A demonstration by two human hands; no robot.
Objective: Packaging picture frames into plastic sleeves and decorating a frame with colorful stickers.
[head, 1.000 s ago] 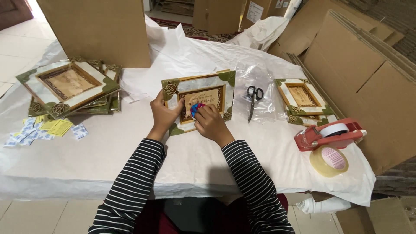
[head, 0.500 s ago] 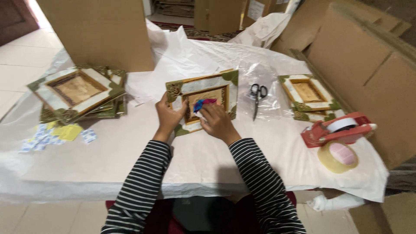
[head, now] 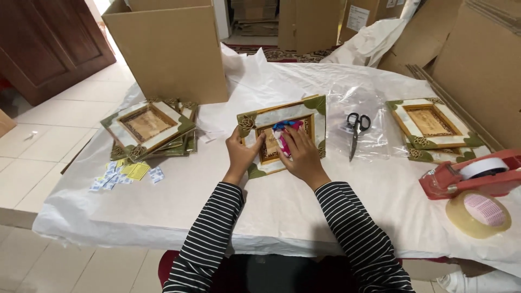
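Note:
A picture frame (head: pixel 310 107) with green corners and a gold inner border lies tilted on the white-covered table (head: pixel 179 201). My left hand (head: pixel 240 153) grips its left edge, thumb on the front. My right hand (head: pixel 301 153) presses a small pink, white and blue cloth (head: pixel 283 135) onto the frame's middle panel. Both arms wear black-and-white striped sleeves.
A stack of similar frames (head: pixel 149 127) lies at left beside small paper packets (head: pixel 127 173). Scissors (head: pixel 355 130) rest on a clear plastic bag. More frames (head: pixel 431 127) lie at right, near a red tape dispenser (head: pixel 469 176) and a tape roll (head: pixel 478 213). Cardboard boxes (head: pixel 168 49) stand behind.
The view has shifted a little. My right hand has moved the cloth slightly across the frame's middle, while my left hand keeps its grip on the left edge.

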